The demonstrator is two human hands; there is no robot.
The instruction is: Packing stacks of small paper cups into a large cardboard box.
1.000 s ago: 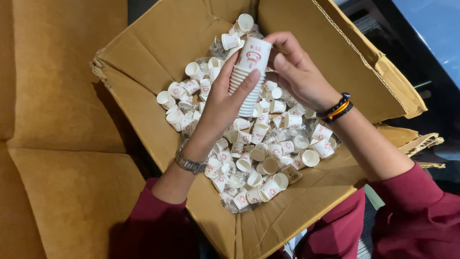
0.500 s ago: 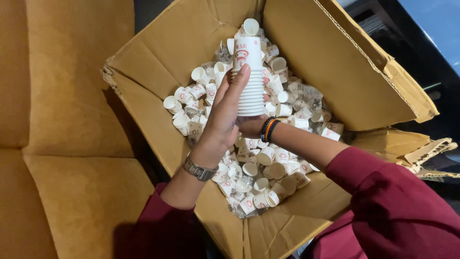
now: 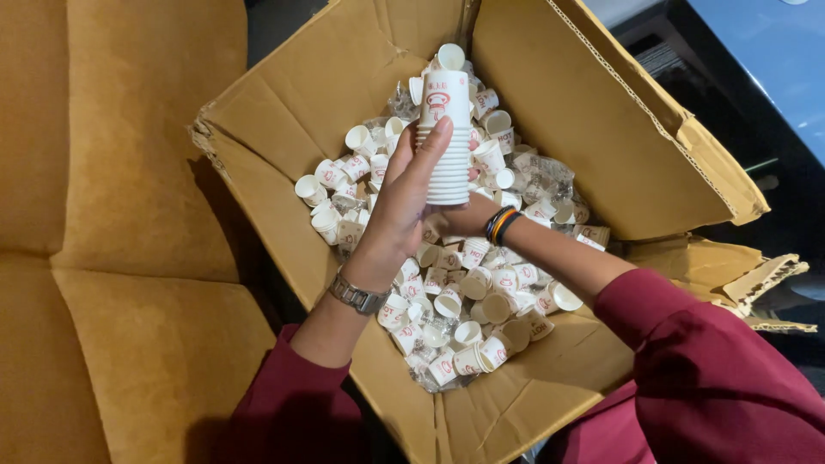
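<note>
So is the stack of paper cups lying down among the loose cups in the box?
No, the left hand holds the stack of paper cups above the loose cups in the cardboard box.

right hand [image 3: 460,219] moved from the far side of the stack of cups [image 3: 447,137], near the far-right wall of the cardboard box [image 3: 284,112], to under and behind the left hand [image 3: 404,202], now mostly hidden. stack turned from leaning to nearly upright, gripped by left fingers alone.
</note>
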